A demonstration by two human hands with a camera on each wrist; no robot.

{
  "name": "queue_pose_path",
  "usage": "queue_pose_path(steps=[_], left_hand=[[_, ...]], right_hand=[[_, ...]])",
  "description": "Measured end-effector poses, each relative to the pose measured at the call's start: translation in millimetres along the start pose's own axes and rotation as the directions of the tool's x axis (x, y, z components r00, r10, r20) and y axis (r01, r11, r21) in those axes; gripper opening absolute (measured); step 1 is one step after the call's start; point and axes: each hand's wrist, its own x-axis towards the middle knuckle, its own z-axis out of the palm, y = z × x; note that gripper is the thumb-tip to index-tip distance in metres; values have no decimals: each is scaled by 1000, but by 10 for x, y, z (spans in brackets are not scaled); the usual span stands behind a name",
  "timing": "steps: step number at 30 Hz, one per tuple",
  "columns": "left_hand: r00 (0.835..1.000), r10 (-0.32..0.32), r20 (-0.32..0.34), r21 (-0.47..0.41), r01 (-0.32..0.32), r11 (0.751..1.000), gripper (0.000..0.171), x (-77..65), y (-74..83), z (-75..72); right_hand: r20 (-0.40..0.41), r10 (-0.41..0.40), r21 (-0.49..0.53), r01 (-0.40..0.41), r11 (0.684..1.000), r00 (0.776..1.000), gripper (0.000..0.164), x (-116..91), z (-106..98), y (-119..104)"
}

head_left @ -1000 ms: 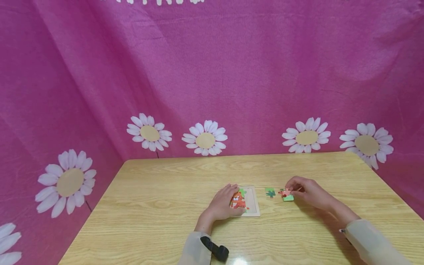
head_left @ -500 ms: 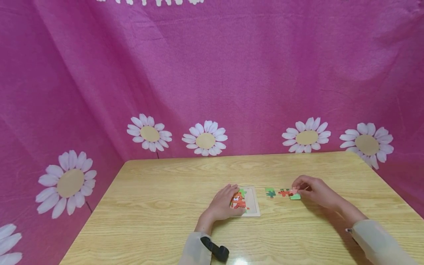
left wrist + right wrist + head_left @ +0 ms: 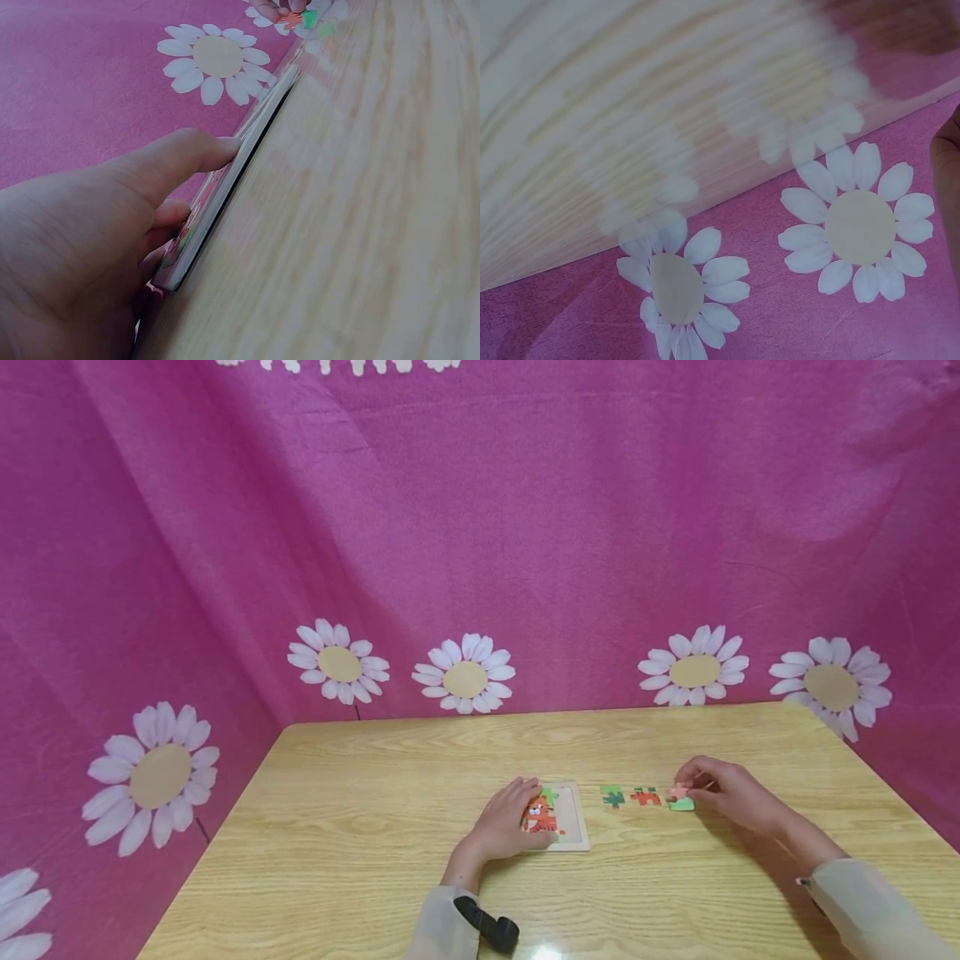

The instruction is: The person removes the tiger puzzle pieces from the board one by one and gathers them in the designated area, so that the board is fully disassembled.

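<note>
In the head view, my left hand (image 3: 504, 822) lies across the left part of a wooden puzzle tray (image 3: 574, 827), fingers extended toward its far side. My thumb (image 3: 214, 152) rests on the near rim in the left wrist view. An orange tiger picture (image 3: 542, 817) shows inside the tray, partly hidden by the hand. To the right, my right hand (image 3: 723, 789) pinches a pink-and-green puzzle piece (image 3: 680, 803) between thumb and fingertips, close over the table. Only an edge of that hand appears in the right wrist view.
Between tray and right hand lie a green puzzle piece (image 3: 612, 796) and an orange-red one (image 3: 645, 797). The wooden table (image 3: 360, 818) meets a magenta cloth (image 3: 555, 543) with large white daisies along its back and left. A black strap (image 3: 487, 924) circles the left wrist.
My right hand has drawn the pink-and-green piece rightward, uncovering the orange-red piece and leaving a gap between them. The left hand and tray have stayed in place.
</note>
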Motion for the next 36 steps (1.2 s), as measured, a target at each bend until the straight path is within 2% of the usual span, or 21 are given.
queue_pose_path(steps=[10,20,31,36], left_hand=[[1000,-3,-3,-14,3,1000,80,6,-18,15],[1000,-7,-1,-2,7,1000,79,6,-7,16],[1000,9,-3,-7,-9,1000,80,3,-20,12],[1000,7,-2,-10,-7,1000,80,0,-23,12]], right_hand=[[8,-25,15,25,1000,1000,19,-6,-1,14],[32,75,-47,-73,996,997,20,14,-9,17],[13,26,-44,-25,999,1000,18,30,24,87],[29,44,-48,-43,998,999,18,47,25,111]])
